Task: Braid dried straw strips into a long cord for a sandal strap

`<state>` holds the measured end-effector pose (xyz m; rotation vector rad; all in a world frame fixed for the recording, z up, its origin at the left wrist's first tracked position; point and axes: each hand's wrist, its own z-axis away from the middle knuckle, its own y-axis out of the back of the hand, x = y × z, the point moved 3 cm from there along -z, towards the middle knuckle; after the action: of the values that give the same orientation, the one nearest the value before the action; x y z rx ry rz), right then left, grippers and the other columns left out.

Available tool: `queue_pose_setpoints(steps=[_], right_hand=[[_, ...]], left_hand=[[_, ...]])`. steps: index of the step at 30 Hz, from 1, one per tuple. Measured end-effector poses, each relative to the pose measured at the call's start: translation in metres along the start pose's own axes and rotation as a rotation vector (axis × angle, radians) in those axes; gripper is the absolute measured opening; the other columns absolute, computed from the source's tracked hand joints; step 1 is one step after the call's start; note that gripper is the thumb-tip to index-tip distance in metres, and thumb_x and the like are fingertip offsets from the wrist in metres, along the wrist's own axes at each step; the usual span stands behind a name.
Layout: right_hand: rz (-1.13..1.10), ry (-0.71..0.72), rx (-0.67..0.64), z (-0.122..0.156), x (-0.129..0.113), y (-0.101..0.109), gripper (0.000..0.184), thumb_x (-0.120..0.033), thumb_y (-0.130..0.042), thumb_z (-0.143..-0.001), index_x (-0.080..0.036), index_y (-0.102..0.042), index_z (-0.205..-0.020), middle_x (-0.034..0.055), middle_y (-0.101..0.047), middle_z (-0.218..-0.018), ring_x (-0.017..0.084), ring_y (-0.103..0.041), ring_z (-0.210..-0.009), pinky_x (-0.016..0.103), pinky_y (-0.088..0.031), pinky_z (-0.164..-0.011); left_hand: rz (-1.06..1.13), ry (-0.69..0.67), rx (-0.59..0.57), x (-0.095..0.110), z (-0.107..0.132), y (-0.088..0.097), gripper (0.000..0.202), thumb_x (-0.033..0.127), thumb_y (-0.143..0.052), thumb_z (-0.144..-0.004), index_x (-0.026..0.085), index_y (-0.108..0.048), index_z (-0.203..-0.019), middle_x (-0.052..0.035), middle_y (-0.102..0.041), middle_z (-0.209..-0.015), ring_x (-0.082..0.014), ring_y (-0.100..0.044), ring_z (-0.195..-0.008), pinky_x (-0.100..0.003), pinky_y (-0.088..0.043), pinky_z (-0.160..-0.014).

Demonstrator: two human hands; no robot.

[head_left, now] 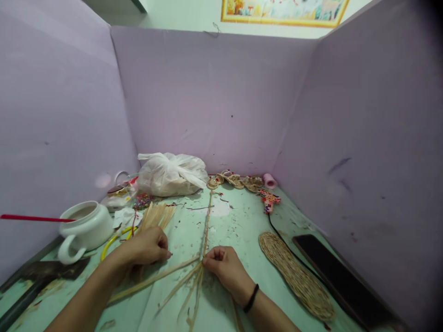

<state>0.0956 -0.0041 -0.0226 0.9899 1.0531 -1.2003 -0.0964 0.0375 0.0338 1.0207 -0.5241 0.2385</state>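
Observation:
A thin straw braid (206,226) runs down the table toward me and fans out into loose straw strips (183,282) at its near end. My right hand (224,267), with a black band at its wrist, pinches the braid where the strips spread. To the left, my left hand (149,246) is closed with curled fingers, apart from the braid. It lies over the near end of a bundle of pale straw (157,216); what its fingers hold, if anything, is hidden.
On the left are a white pot (90,228), yellow-handled scissors (112,244) and a hammer-like tool (44,276). Behind stand a white plastic bag (173,173) and small woven sandals (235,180). At right lie a woven sole (294,274), a dark slab (332,272) and a patterned corded tool (269,199).

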Motion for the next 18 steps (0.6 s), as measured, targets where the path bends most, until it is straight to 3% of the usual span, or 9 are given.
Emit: queue_pose_setpoints(steps=[2,5,9,18], right_hand=[[-0.007,-0.009,0.021,-0.001,0.0,0.0,0.009,-0.01,-0.052,-0.056,-0.013,-0.049,-0.048,-0.005,-0.04,-0.042,0.003,-0.029,-0.039,0.02,-0.019,-0.041],[-0.002,-0.009,0.038,-0.003,0.001,0.0,0.007,-0.009,-0.052,-0.055,-0.013,-0.05,-0.049,-0.0048,-0.042,-0.042,0.004,-0.03,-0.039,0.019,-0.021,-0.041],[0.023,0.031,0.04,-0.006,0.004,0.001,0.007,-0.011,-0.052,-0.055,-0.013,-0.051,-0.048,-0.0054,-0.041,-0.041,0.004,-0.03,-0.039,0.019,-0.023,-0.04],[0.03,0.01,0.037,-0.006,0.006,0.002,0.005,-0.012,-0.053,-0.054,-0.014,-0.052,-0.049,-0.0048,-0.04,-0.044,0.004,-0.031,-0.04,0.019,-0.024,-0.039]], left_hand=[[-0.031,-0.074,0.099,0.01,-0.005,-0.005,0.021,0.032,-0.051,-0.06,0.016,-0.062,-0.064,-0.0004,-0.058,-0.057,-0.0126,-0.05,-0.051,-0.022,-0.033,-0.046],[-0.101,-0.152,0.156,0.025,-0.01,-0.02,0.019,0.03,-0.049,-0.061,0.016,-0.062,-0.065,-0.0011,-0.06,-0.063,-0.0136,-0.052,-0.06,-0.022,-0.033,-0.053],[-0.258,-0.106,0.284,0.032,-0.014,-0.038,0.016,0.031,-0.048,-0.063,0.019,-0.059,-0.066,-0.0026,-0.061,-0.067,-0.0162,-0.052,-0.064,-0.024,-0.027,-0.053],[-0.297,-0.259,0.221,0.04,-0.013,-0.047,0.023,0.034,-0.038,-0.076,0.02,-0.056,-0.073,-0.0034,-0.059,-0.075,-0.0175,-0.052,-0.071,-0.026,-0.029,-0.061]])
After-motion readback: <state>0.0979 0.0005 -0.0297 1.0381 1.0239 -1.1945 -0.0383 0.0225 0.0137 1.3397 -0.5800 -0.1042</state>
